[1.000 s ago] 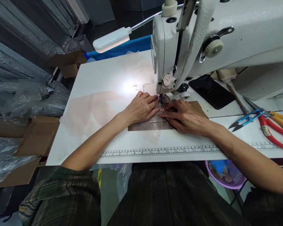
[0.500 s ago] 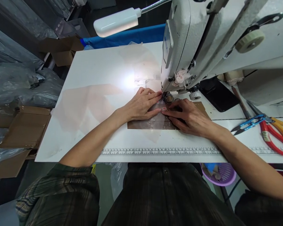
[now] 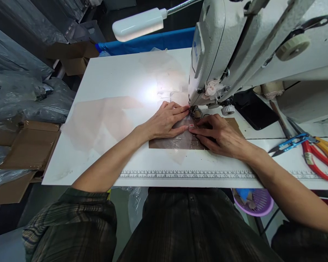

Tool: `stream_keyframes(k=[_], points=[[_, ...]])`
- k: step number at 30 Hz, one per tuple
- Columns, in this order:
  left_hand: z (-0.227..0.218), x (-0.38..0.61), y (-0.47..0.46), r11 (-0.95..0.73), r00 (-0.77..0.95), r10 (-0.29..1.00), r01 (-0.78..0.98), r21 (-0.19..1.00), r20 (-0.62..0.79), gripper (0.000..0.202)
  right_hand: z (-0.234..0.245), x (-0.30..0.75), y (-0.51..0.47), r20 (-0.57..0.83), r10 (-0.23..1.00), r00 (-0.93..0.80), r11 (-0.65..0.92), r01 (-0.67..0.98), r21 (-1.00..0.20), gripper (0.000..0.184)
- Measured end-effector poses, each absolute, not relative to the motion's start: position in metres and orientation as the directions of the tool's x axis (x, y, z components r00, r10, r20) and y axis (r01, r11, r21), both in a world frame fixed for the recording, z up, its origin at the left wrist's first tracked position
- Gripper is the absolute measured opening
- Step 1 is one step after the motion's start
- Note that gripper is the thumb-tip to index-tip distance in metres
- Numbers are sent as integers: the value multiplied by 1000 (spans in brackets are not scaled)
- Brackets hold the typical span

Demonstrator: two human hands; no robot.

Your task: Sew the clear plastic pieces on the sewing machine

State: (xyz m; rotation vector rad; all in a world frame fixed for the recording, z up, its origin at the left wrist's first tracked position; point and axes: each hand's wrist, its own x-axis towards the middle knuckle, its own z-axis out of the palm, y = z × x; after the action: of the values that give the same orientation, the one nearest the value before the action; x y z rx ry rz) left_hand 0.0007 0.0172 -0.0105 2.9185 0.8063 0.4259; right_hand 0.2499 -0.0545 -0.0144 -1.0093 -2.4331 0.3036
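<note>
A thin sheer pale fabric piece [image 3: 180, 142] lies over the brown machine plate, under the head of a white sewing machine [image 3: 207, 47]. My left hand [image 3: 171, 119] rests flat on the fabric, its fingers stretched toward the presser foot [image 3: 194, 112]. To the right of the foot, my right hand [image 3: 215, 134] presses the fabric with its fingers spread and its fingertips near a small pink-outlined mark [image 3: 191, 126]. The thumb of my left hand almost meets the right fingertips. The needle's point is hidden by the foot and fingers.
More sheer pale pieces [image 3: 101, 122] lie on the white table at left. At right are a black phone [image 3: 255, 109], blue thread snips [image 3: 288, 143] and red-handled scissors [image 3: 311, 160]. A ruler strip [image 3: 186, 175] runs along the front edge. A lamp [image 3: 138, 24] hangs above.
The view has shifted slightly. Both hands stay on the fabric beside the presser foot, with hardly any visible movement.
</note>
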Motion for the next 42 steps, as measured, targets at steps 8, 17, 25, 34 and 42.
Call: stream_keyframes(k=[8,17,25,34,42], points=[[-7,2,13,-830,804,556,519,207,213,50,-15,251,-53,367,706,-605,708,591,-387,31],[-10,7,5,-838,790,533,542,61,304,49,-16,255,-49,354,704,-616,708,568,-420,31],[-19,9,3,-932,811,297,360,-31,504,22,-15,253,-50,352,712,-608,698,561,-444,29],[-6,-2,1,-943,865,301,331,-7,401,29,-16,252,-51,351,732,-584,681,595,-428,34],[-2,1,1,-897,859,427,441,14,282,36,-17,249,-52,345,749,-566,663,634,-398,36]])
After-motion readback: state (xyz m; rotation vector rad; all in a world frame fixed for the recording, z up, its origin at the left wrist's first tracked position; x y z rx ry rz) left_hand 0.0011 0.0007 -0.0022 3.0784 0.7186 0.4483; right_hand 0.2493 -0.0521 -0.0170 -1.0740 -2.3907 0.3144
